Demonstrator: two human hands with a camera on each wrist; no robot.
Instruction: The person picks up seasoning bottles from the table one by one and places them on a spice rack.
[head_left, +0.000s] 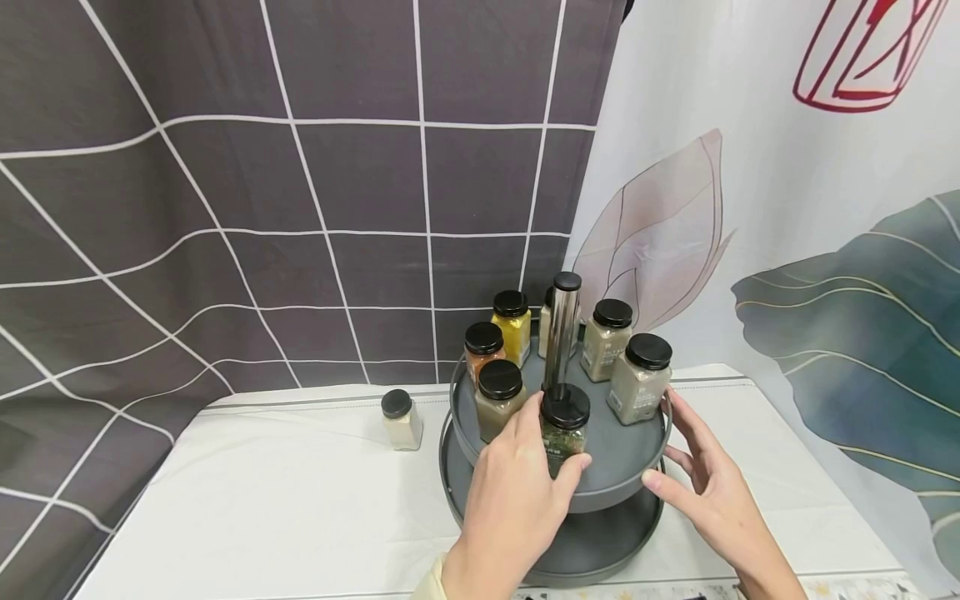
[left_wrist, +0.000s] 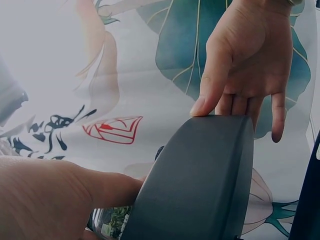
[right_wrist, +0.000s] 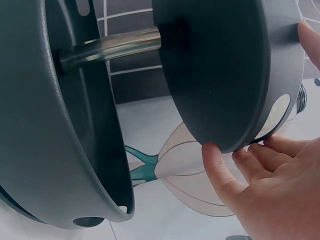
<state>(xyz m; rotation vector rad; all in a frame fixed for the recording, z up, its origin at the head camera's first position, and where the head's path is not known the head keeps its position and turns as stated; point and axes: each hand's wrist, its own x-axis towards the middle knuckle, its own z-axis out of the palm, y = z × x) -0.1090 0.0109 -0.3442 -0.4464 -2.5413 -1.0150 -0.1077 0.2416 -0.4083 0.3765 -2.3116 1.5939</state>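
Observation:
My left hand grips a black-lidded glass jar of green dried herbs at the front of the upper tray of a grey two-tier spice rack. In the left wrist view the herb jar shows beneath the thumb, partly hidden by the tray wall. My right hand holds the upper tray's right rim, thumb at the front and fingers farther back. The right wrist view shows those fingertips against the tray's outer wall and lower edge. A shiny metal post rises through the middle.
Several black-lidded jars stand around the upper tray, among them a yellow one and a pale one. Another small pale jar stands on the white tabletop, left of the rack. A grey grid-patterned curtain hangs behind.

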